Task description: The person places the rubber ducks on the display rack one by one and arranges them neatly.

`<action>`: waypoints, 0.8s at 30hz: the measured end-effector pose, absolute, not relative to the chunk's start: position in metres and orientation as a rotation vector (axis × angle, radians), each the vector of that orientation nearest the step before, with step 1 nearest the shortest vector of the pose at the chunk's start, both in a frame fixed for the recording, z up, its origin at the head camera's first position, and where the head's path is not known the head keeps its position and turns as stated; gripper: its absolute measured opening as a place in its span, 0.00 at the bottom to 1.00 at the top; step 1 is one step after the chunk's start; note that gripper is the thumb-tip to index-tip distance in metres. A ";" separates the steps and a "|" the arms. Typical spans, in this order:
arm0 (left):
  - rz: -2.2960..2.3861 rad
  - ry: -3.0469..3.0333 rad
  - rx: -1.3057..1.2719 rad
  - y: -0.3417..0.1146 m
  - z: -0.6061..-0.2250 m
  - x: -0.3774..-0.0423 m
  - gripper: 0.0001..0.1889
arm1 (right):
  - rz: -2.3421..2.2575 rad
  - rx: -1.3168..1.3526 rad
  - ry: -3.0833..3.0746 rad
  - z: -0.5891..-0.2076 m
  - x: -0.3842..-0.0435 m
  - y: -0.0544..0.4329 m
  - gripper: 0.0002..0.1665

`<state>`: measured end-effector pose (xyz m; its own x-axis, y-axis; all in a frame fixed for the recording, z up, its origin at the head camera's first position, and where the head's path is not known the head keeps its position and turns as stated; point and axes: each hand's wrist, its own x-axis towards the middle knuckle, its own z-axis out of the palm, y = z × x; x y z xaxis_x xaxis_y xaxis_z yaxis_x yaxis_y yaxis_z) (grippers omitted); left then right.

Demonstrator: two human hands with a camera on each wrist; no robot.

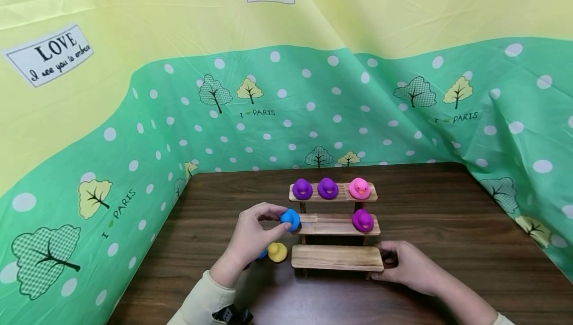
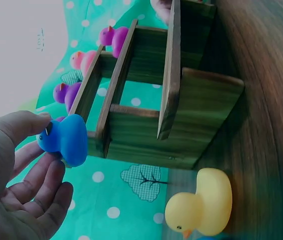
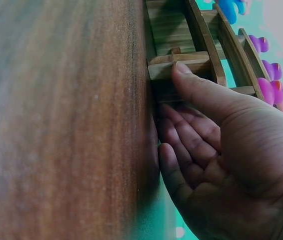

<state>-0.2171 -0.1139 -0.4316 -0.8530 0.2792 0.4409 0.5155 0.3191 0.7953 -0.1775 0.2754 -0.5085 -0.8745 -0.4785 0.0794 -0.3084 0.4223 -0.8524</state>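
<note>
Between thumb and fingers, my left hand (image 1: pixel 252 233) pinches a blue rubber duck (image 1: pixel 291 220) at the left end of the middle step of a three-step wooden shelf (image 1: pixel 335 258). In the left wrist view that duck (image 2: pixel 67 140) is by the shelf's end; whether it touches the step I cannot tell. My right hand (image 1: pixel 405 268) holds the right end of the lowest step, its thumb against the wooden leg (image 3: pixel 161 70) and fingers curled behind. A magenta duck (image 1: pixel 363 221) sits at the middle step's right. Two purple ducks (image 1: pixel 328 188) and a pink duck (image 1: pixel 360 188) line the top step.
A yellow duck (image 1: pixel 277 252) stands on the dark wooden table (image 1: pixel 470 215) left of the shelf. Beside it, another blue duck (image 1: pixel 262 254) is mostly hidden by my left hand. A green and yellow printed cloth (image 1: pixel 268 156) hangs around the back and sides.
</note>
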 end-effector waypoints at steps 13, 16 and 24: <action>-1.620 -2.371 -0.738 -0.088 -0.435 -0.213 0.15 | -1.451 -0.723 2.496 -0.510 -0.177 0.275 0.21; -1.637 -2.356 -0.757 -0.082 -0.437 -0.213 0.15 | -1.453 -0.718 2.494 -0.510 -0.178 0.276 0.22; -1.618 -2.304 -0.806 -0.066 -0.439 -0.215 0.14 | -1.454 -0.707 2.484 -0.510 -0.178 0.276 0.22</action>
<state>-0.2151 -0.0659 -0.4391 -0.8277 0.3109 0.4672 0.5450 0.2465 0.8014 -0.1781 0.2756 -0.5097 -0.8713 -0.4834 0.0842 -0.3101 0.4096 -0.8579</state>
